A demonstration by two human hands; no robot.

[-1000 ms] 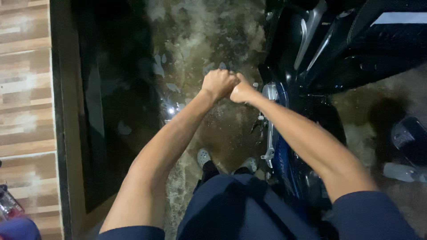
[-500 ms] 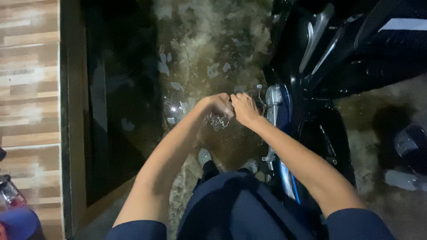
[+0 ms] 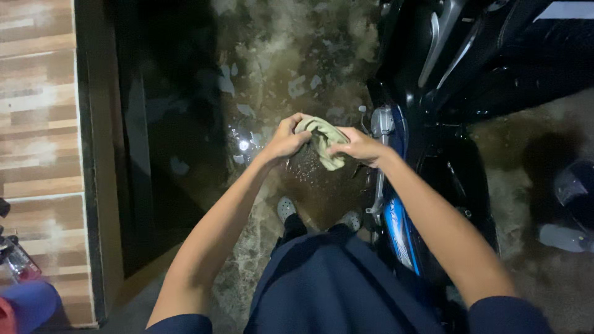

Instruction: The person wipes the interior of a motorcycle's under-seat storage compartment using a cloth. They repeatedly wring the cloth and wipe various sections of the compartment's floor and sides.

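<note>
While both arms extend forward over the wet floor [image 3: 291,55], the left hand [image 3: 286,140] and right hand [image 3: 357,147] meet at frame centre, each clenched on one end of a pale green cloth [image 3: 326,141]. Left hand: fingers curled over the cloth's upper left end. Right hand: fingers closed on the right side, knuckles up. Cloth: bunched between the two hands, with a loose fold hanging at 6 o'clock below them.

At 6 o'clock from the hands, two light shoes [image 3: 286,208] stand on the floor, and dark blue clothing [image 3: 334,284] fills the lower frame. Drops or glints of water show on the floor just beneath the cloth.

At 3 o'clock, just beside the right hand, stands a dark motorcycle [image 3: 445,80] with a blue panel [image 3: 399,232] low on its side. At 9 o'clock, well apart, a dark recessed strip [image 3: 154,124] runs along the floor, bordered at far left by a wood-pattern tiled surface [image 3: 37,111]. At 8 o'clock, in the corner, sit a blue object [image 3: 31,303] and a small bottle [image 3: 18,263]; details cannot be told
</note>
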